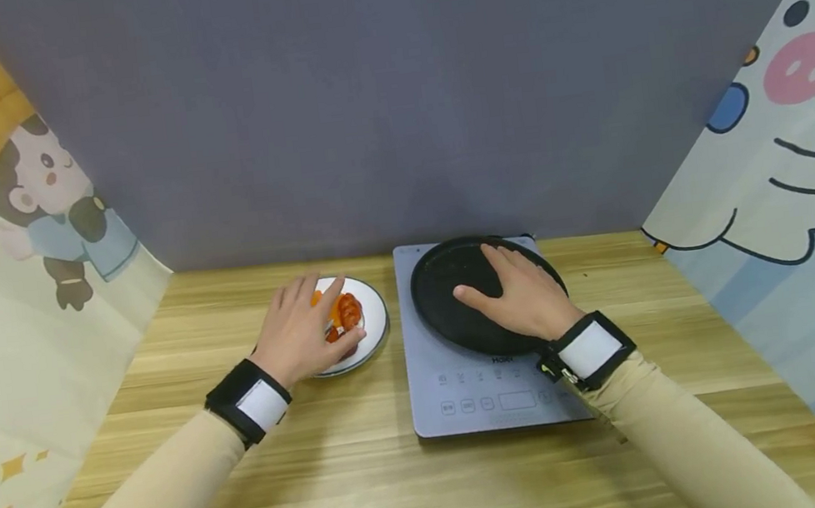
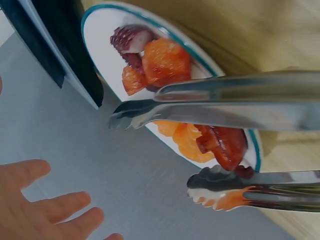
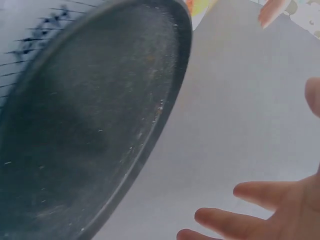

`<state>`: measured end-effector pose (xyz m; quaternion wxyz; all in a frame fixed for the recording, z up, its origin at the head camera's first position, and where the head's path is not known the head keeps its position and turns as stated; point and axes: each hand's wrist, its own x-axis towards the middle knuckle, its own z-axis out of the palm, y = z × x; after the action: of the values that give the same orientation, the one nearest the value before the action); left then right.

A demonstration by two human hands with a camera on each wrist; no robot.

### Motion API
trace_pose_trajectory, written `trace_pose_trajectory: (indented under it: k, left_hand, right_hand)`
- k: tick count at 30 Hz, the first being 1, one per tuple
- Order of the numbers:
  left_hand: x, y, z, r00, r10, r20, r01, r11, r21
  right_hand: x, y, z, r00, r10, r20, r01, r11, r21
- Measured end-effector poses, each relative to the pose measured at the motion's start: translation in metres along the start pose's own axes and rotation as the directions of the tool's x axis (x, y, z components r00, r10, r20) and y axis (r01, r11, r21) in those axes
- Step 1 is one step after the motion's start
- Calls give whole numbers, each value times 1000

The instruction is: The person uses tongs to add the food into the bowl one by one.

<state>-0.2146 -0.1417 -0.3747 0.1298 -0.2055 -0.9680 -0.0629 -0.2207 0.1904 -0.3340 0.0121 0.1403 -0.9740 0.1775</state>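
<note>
My left hand [image 1: 303, 333] hovers over a white plate [image 1: 376, 324] with a blue-green rim, its fingers spread and holding nothing. On the plate are orange chunks [image 2: 166, 62], a glossy red sausage-like piece [image 2: 225, 145] and a purple octopus-like piece [image 2: 131, 40]. Metal tongs [image 2: 240, 112] lie across the plate in the left wrist view; my left hand mostly hides them in the head view. Farther right, my right hand [image 1: 525, 295] is held over a round black pan [image 1: 451, 303], with fingers extended. The pan sits on a grey induction cooktop [image 1: 428, 407].
Touch controls [image 1: 492, 403] line the cooktop's near side. Both the plate and cooktop stand on a wood-grain table [image 1: 357, 477]. A grey panel [image 1: 390, 105] rises behind the table, and cartoon-printed panels [image 1: 786, 194] flank it.
</note>
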Motion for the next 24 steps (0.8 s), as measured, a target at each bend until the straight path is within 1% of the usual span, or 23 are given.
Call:
trace_pose_trajectory:
  k: [6, 10, 13, 17, 20, 24]
  left_hand:
    - [-16, -1, 1, 1000, 6, -22, -6, 1000, 4]
    - [-27, -4, 2, 999, 25, -41, -24, 1000, 16]
    - [-36, -8, 2, 999, 30, -36, -29, 999, 24]
    - [-46, -15, 1, 1000, 1, -19, 0, 1000, 12]
    - [-54, -21, 0, 1000, -21, -18, 21, 1000, 8]
    - [-66, -26, 0, 999, -29, -18, 30, 999, 22]
  right_hand:
    - [-18, 8, 2, 1000, 5, -3, -5, 1000, -19]
    - [-33, 9, 0, 1000, 0, 1, 0, 1000, -14]
    - [-44, 12, -1, 1000, 4, 7, -4, 1000, -6]
    - [-59, 17, -2, 1000, 10, 24, -10, 1000, 22]
    - [-71, 22, -4, 999, 7, 38, -9, 999, 48]
    - [-85, 30, -6, 999, 5, 43, -8, 998, 69]
